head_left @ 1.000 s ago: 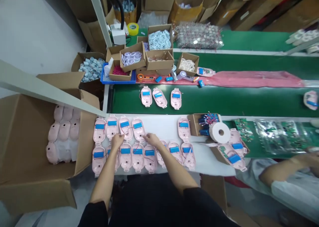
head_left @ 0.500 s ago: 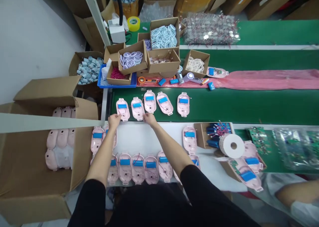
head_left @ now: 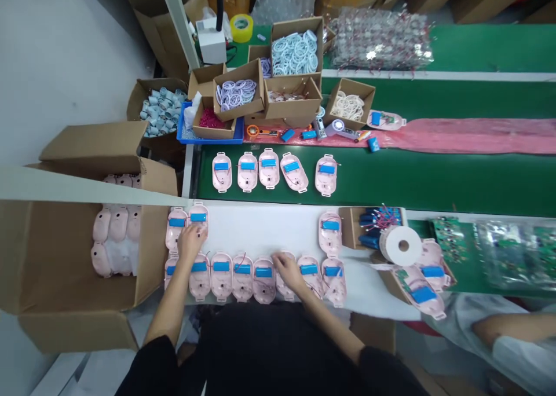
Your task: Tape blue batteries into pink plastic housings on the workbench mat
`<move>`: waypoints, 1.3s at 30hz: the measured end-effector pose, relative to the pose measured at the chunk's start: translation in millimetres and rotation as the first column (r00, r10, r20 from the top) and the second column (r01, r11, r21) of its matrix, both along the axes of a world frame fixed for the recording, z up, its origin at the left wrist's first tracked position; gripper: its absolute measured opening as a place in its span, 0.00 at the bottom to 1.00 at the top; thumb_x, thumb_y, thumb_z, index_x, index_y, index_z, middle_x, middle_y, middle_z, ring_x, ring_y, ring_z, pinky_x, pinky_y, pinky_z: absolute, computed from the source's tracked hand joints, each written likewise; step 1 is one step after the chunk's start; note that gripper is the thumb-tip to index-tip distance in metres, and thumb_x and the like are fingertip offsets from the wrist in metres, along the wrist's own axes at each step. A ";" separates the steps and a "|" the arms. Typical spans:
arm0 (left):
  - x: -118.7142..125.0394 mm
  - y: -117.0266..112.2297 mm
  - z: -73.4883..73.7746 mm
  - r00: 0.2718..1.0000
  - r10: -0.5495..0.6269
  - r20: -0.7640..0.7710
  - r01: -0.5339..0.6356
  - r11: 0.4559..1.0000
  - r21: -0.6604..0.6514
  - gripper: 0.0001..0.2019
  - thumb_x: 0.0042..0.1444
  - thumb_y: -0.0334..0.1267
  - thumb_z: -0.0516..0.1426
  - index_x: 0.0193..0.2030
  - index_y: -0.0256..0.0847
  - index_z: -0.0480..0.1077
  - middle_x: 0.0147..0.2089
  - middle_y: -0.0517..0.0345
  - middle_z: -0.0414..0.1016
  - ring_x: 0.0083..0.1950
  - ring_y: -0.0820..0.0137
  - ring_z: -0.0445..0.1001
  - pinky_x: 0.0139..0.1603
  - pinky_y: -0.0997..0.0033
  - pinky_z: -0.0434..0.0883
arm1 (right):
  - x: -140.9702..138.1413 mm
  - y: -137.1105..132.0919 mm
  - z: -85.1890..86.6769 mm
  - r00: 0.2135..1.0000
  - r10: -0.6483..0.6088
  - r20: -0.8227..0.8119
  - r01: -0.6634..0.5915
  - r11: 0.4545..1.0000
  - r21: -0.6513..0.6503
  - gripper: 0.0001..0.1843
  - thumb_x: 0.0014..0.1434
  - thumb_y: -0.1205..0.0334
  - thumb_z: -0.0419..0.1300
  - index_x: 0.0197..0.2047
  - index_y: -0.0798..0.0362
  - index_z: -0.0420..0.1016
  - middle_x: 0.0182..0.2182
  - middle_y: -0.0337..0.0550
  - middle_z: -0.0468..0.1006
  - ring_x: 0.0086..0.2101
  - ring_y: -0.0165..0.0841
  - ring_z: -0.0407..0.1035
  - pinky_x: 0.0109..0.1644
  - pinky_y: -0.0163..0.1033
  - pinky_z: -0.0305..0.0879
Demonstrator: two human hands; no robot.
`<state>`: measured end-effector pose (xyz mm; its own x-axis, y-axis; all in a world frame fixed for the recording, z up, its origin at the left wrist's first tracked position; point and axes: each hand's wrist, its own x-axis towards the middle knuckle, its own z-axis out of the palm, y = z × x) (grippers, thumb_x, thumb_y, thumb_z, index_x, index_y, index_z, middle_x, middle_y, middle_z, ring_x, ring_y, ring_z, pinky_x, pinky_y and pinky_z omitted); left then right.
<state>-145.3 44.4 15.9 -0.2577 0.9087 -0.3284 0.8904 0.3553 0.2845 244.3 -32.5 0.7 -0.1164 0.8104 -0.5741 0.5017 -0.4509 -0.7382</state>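
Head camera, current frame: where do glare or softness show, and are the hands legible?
Head view: bright glints on the clear plastic-wrapped bundle at the back; head view: milder sheen over the bagged circuit boards at right; head view: left hand and right hand have readable outlines, but fingertip contact with the pink shells is too soft to judge.

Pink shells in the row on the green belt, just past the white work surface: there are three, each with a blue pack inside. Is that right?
Not the count: the head view shows five pink shells in that row on the green belt, just past the white work surface, each with a blue pack inside.
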 end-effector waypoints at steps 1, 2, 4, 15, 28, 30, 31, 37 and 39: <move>0.2 -15.9 -0.3 0.999 -0.029 -0.020 0.029 1.000 -0.005 0.16 0.61 0.51 0.61 0.49 0.44 0.80 0.55 0.44 0.80 0.60 0.50 0.73 0.61 0.56 0.69 | 3.8 -22.1 4.0 1.000 -0.001 0.000 0.001 1.000 -0.016 0.28 0.68 0.36 0.49 0.32 0.49 0.74 0.29 0.44 0.78 0.34 0.41 0.74 0.43 0.42 0.70; 1.0 -27.0 -1.7 0.998 -0.056 -0.037 0.056 0.998 -0.007 0.17 0.58 0.49 0.64 0.50 0.44 0.79 0.60 0.43 0.77 0.64 0.47 0.70 0.64 0.53 0.68 | 5.9 -40.1 7.7 1.000 -0.003 -0.006 0.003 1.000 -0.030 0.29 0.68 0.35 0.49 0.31 0.49 0.73 0.28 0.44 0.78 0.34 0.41 0.74 0.43 0.43 0.70; 4.6 -36.9 -4.9 0.993 -0.095 -0.065 0.095 0.995 -0.009 0.17 0.57 0.44 0.64 0.52 0.43 0.78 0.64 0.41 0.74 0.67 0.44 0.66 0.66 0.47 0.65 | 6.2 -64.2 14.6 1.000 -0.014 -0.019 0.013 0.999 -0.048 0.29 0.67 0.33 0.50 0.31 0.49 0.72 0.27 0.43 0.76 0.33 0.41 0.73 0.42 0.43 0.69; 32.7 -20.3 28.4 0.985 0.075 -0.157 -0.062 0.995 0.084 0.24 0.73 0.40 0.41 0.64 0.32 0.70 0.47 0.35 0.81 0.46 0.54 0.81 0.48 0.59 0.72 | 21.2 -87.8 44.8 0.998 -0.010 -0.061 0.011 1.000 0.011 0.26 0.67 0.37 0.50 0.32 0.49 0.73 0.28 0.42 0.77 0.33 0.40 0.73 0.41 0.42 0.68; 42.5 186.9 -27.2 0.998 -0.030 0.052 0.023 0.989 0.143 0.21 0.69 0.48 0.58 0.63 0.39 0.71 0.62 0.44 0.76 0.61 0.58 0.76 0.64 0.47 0.72 | 121.8 -121.5 18.6 0.986 -0.109 0.128 0.119 0.990 -0.075 0.25 0.62 0.34 0.52 0.28 0.44 0.72 0.26 0.45 0.78 0.33 0.49 0.76 0.43 0.53 0.72; 47.5 180.2 -34.0 0.991 -0.082 0.108 0.064 0.984 0.164 0.20 0.66 0.43 0.61 0.62 0.40 0.73 0.65 0.43 0.75 0.66 0.56 0.72 0.69 0.47 0.69 | 125.8 -117.6 18.6 0.991 -0.014 0.130 0.028 0.994 -0.107 0.25 0.62 0.33 0.51 0.28 0.44 0.73 0.26 0.45 0.79 0.32 0.50 0.76 0.42 0.52 0.72; 49.4 169.9 -34.8 0.986 -0.105 0.130 0.081 0.981 0.177 0.21 0.64 0.39 0.61 0.63 0.40 0.73 0.66 0.42 0.74 0.70 0.55 0.69 0.71 0.48 0.66 | 123.2 -109.1 20.1 0.991 0.051 0.126 -0.037 0.993 -0.115 0.26 0.63 0.34 0.50 0.28 0.44 0.73 0.26 0.45 0.79 0.32 0.49 0.76 0.41 0.52 0.71; 49.1 23.3 -2.6 0.980 -0.088 0.178 0.045 0.972 0.232 0.22 0.69 0.38 0.50 0.67 0.41 0.70 0.70 0.45 0.71 0.75 0.58 0.64 0.76 0.51 0.61 | 39.8 -0.6 26.9 0.873 0.487 0.039 -0.487 0.874 -0.014 0.21 0.67 0.46 0.50 0.32 0.48 0.77 0.31 0.47 0.82 0.35 0.43 0.76 0.44 0.44 0.68; 39.1 -39.2 15.2 0.982 -0.038 0.184 -0.006 0.972 0.235 0.19 0.70 0.40 0.49 0.60 0.41 0.75 0.63 0.45 0.77 0.68 0.59 0.71 0.73 0.52 0.65 | 3.2 30.0 21.5 0.850 0.527 0.022 -0.527 0.848 0.058 0.21 0.68 0.50 0.49 0.37 0.50 0.79 0.37 0.48 0.84 0.39 0.42 0.77 0.48 0.43 0.68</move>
<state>-106.2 5.2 31.1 -0.1969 0.9693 -0.1474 0.8192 0.2452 0.5184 247.5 -2.5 22.2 -0.5330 0.6606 -0.5287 0.6550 -0.0733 -0.7520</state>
